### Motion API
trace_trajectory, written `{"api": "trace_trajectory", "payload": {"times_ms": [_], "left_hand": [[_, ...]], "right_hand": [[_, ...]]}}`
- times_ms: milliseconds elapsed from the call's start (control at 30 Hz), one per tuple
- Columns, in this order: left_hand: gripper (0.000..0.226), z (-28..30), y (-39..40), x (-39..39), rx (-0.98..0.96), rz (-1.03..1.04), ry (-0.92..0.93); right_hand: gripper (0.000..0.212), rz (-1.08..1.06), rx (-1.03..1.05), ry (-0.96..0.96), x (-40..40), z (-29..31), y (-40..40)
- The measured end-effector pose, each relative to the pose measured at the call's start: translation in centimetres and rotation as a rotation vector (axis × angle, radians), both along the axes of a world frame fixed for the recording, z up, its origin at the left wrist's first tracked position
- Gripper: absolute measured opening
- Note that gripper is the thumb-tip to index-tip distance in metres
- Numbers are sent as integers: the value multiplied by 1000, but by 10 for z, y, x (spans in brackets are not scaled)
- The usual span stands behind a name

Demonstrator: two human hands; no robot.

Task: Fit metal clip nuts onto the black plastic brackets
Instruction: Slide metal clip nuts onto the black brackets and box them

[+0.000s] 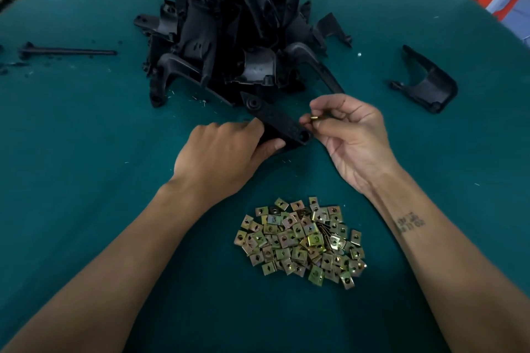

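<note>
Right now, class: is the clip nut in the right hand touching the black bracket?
Apart. The head view shows green cloth between the clip nut pinched by the right hand and the bracket.

Bare forearms; the right forearm bears a tattoo.

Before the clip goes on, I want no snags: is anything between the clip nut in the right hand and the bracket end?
Nothing visible. The right hand pinches the clip nut just above the bracket end, which the left hand holds; only open air lies between.

Assy workshop: bracket pile, clip nuts.
</note>
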State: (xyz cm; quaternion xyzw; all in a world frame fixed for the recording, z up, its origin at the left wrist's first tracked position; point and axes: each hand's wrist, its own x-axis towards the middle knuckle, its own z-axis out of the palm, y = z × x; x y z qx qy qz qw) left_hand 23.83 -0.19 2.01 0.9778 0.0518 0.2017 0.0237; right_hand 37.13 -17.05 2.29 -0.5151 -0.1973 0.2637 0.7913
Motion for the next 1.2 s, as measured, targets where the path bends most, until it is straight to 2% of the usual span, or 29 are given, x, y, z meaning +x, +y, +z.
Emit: {"api": "trace_trajectory", "payload": {"times_ms": [200, 400, 533, 700, 833, 967, 1200], "left_hand": [[56, 1, -2, -1, -9, 0, -4], [56, -1, -4, -2, -40, 17, -22], [54, 0, -8, -4, -60, 55, -44], [52, 0, -11, -5, -58, 78, -63], [52, -1, -10, -5, -52, 86, -90], [43, -1, -11, -4, -89, 84, -122], [42, -4, -10, -4, -119, 63, -126]], "right_hand": [[27, -47, -11, -40, -9, 1, 2], [28, -70, -154, -112, -15, 3, 4], [22, -92, -141, -130, -20, 5, 2], [15, -118, -62, 6, -26, 10, 3], [10, -140, -40, 41, -31, 12, 8], [6, -120, -20, 185, -36, 13, 10], [5, -119, -51, 167, -35, 15, 8]]}}
